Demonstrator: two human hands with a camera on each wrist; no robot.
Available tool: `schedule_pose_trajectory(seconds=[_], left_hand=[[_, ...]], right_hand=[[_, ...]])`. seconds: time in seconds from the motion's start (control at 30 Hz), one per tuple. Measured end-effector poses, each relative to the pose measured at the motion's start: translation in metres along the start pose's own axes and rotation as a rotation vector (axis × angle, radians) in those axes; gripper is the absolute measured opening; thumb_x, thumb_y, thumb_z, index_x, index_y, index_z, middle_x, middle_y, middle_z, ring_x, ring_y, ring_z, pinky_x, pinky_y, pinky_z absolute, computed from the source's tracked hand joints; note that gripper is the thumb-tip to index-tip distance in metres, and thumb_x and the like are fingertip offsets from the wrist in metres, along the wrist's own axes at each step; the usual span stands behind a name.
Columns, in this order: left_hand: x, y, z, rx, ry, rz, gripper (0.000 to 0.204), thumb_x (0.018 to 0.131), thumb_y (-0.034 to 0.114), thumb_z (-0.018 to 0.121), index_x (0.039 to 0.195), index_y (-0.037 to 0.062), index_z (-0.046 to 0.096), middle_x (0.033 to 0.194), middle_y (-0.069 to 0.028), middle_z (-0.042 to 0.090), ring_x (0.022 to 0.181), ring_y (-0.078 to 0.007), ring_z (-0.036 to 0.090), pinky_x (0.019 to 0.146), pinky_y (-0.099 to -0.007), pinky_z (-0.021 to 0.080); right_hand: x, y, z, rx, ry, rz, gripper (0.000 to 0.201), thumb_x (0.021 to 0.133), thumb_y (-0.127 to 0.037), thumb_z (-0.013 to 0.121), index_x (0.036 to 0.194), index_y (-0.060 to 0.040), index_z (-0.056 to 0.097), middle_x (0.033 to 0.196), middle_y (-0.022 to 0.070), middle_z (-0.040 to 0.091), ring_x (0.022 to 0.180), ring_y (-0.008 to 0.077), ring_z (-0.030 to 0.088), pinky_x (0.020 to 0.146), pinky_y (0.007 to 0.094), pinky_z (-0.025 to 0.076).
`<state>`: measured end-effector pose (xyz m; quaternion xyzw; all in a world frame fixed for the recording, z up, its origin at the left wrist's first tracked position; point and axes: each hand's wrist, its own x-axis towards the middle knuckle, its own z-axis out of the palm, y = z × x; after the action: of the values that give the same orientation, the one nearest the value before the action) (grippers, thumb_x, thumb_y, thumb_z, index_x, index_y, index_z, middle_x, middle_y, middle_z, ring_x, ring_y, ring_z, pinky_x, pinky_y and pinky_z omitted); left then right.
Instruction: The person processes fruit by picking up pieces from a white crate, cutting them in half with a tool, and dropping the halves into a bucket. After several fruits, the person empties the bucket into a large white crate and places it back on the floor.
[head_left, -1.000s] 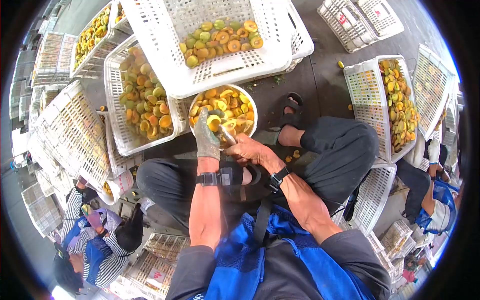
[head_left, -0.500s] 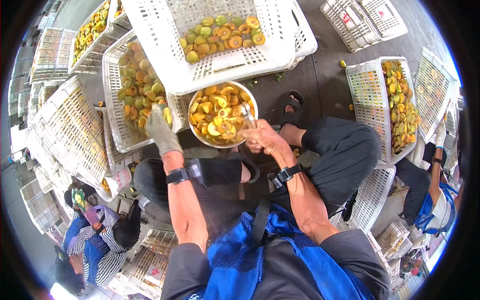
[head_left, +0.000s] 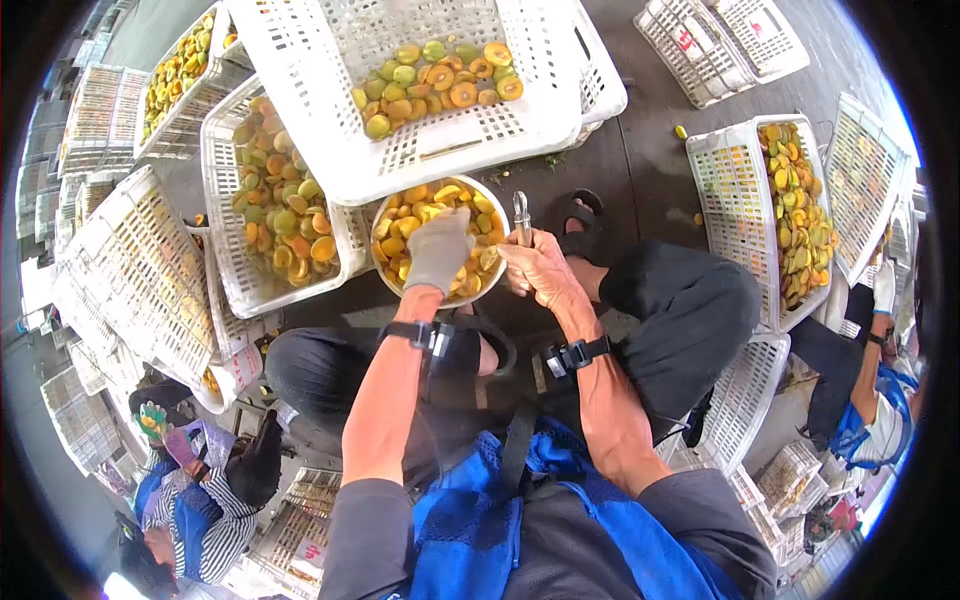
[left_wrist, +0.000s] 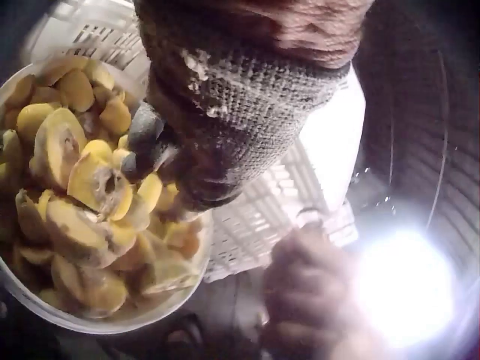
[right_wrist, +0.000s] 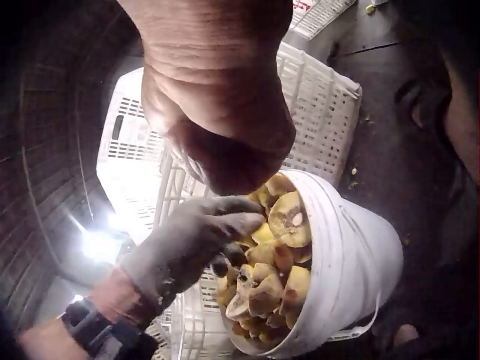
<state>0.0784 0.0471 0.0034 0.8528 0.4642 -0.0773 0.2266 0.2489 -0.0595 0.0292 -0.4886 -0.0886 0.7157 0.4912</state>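
Head: left hand [head_left: 440, 250] over bucket [head_left: 497, 200] rim

The left hand [head_left: 440, 250] covers part of the fruit halves in the bucket [head_left: 500, 205], and its fingertips are hidden. The tool [head_left: 521, 215] in the right hand [head_left: 540, 270] is too small to identify; that hand is blurred in the left wrist view.

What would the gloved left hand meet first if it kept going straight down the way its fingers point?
Most likely the cut fruit halves heaped in the white bucket: the left hand hovers just above them, fingers angled down. Whether they already touch is unclear.
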Motion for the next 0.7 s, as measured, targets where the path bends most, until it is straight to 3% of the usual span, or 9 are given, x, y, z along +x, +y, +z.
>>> schedule_pose_trajectory(seconds=[0.1, 0.2, 0.33, 0.37, 0.47, 0.57, 0.6, 0.67, 0.7], left_hand=[[0.016, 0.010, -0.003, 0.118, -0.155, -0.080, 0.035, 0.091, 0.022, 0.063, 0.124, 0.0121, 0.066, 0.122, -0.0161, 0.070, 0.107, -0.0328, 0.070, 0.085, -0.0455, 0.056], [0.014, 0.002, 0.008, 0.133, -0.004, -0.042, 0.034, 0.090, 0.017, 0.061, 0.123, 0.0147, 0.066, 0.118, -0.0163, 0.070, 0.106, -0.0334, 0.071, 0.083, -0.0469, 0.057], [0.005, 0.007, 0.004, 0.025, 0.033, -0.116, 0.037, 0.084, 0.008, 0.063, 0.120, 0.0119, 0.068, 0.119, -0.0179, 0.066, 0.105, -0.0365, 0.069, 0.085, -0.0465, 0.056], [0.003, 0.001, 0.016, -0.060, 0.140, -0.093, 0.038, 0.082, 0.006, 0.066, 0.120, 0.0101, 0.069, 0.124, -0.0177, 0.063, 0.106, -0.0368, 0.067, 0.088, -0.0456, 0.055], [-0.001, -0.002, 0.010, -0.239, 0.189, -0.121, 0.035, 0.081, 0.007, 0.066, 0.115, 0.0083, 0.071, 0.121, -0.0176, 0.066, 0.108, -0.0387, 0.066, 0.091, -0.0460, 0.054], [0.001, -0.020, 0.030, -0.334, 0.295, -0.051, 0.027, 0.082, 0.006, 0.067, 0.108, 0.0039, 0.073, 0.107, -0.0149, 0.072, 0.096, -0.0304, 0.070, 0.084, -0.0404, 0.056], [0.000, -0.020, 0.026, -0.530, 0.260, -0.122, 0.025, 0.083, 0.006, 0.067, 0.107, 0.0028, 0.074, 0.102, -0.0124, 0.073, 0.091, -0.0257, 0.069, 0.081, -0.0374, 0.055], [-0.006, -0.018, 0.005, -0.922, 0.169, -0.267, 0.022, 0.085, 0.005, 0.068, 0.105, 0.0006, 0.075, 0.092, -0.0073, 0.074, 0.081, -0.0162, 0.068, 0.074, -0.0314, 0.055], [-0.010, -0.016, -0.007, -0.992, 0.122, -0.318, 0.020, 0.088, 0.005, 0.070, 0.107, 0.0002, 0.075, 0.089, -0.0011, 0.073, 0.074, -0.0070, 0.061, 0.069, -0.0248, 0.051]], right_hand=[[-0.002, -0.006, 0.003, -0.050, 0.056, -0.014, 0.017, 0.095, -0.015, 0.069, 0.088, -0.0069, 0.055, 0.059, -0.0032, 0.046, 0.042, 0.0066, 0.041, 0.039, 0.0261, 0.032], [0.001, -0.001, 0.011, -0.106, 0.064, -0.021, 0.018, 0.096, -0.014, 0.067, 0.085, -0.0074, 0.054, 0.059, -0.0035, 0.046, 0.041, 0.0065, 0.041, 0.038, 0.0261, 0.032], [0.002, 0.002, 0.013, -0.209, 0.077, -0.057, 0.016, 0.094, -0.015, 0.065, 0.085, -0.0050, 0.057, 0.059, -0.0031, 0.048, 0.043, 0.0067, 0.042, 0.040, 0.0261, 0.032], [0.001, 0.002, 0.013, -0.205, 0.077, -0.057, 0.015, 0.092, -0.016, 0.065, 0.087, -0.0032, 0.059, 0.061, -0.0026, 0.049, 0.045, 0.0069, 0.042, 0.041, 0.0263, 0.033], [0.007, 0.007, 0.014, -0.221, 0.084, -0.053, 0.014, 0.094, -0.016, 0.065, 0.088, -0.0041, 0.059, 0.060, -0.0031, 0.049, 0.044, 0.0066, 0.042, 0.040, 0.0260, 0.032], [0.008, 0.004, 0.022, -0.230, 0.087, -0.039, 0.015, 0.092, -0.016, 0.064, 0.087, -0.0028, 0.061, 0.061, -0.0031, 0.050, 0.045, 0.0067, 0.042, 0.042, 0.0265, 0.031], [0.007, 0.001, 0.024, -0.231, 0.092, -0.034, 0.016, 0.090, -0.017, 0.064, 0.087, -0.0014, 0.062, 0.062, -0.0029, 0.051, 0.047, 0.0068, 0.043, 0.043, 0.0269, 0.031], [0.016, 0.010, 0.017, -0.370, 0.104, -0.098, 0.019, 0.089, -0.014, 0.063, 0.092, 0.0048, 0.065, 0.073, 0.0010, 0.060, 0.063, 0.0093, 0.052, 0.055, 0.0292, 0.041], [0.018, 0.013, 0.017, -0.412, 0.108, -0.145, 0.021, 0.089, -0.014, 0.064, 0.094, 0.0064, 0.066, 0.077, 0.0022, 0.062, 0.068, 0.0100, 0.054, 0.059, 0.0298, 0.044]])
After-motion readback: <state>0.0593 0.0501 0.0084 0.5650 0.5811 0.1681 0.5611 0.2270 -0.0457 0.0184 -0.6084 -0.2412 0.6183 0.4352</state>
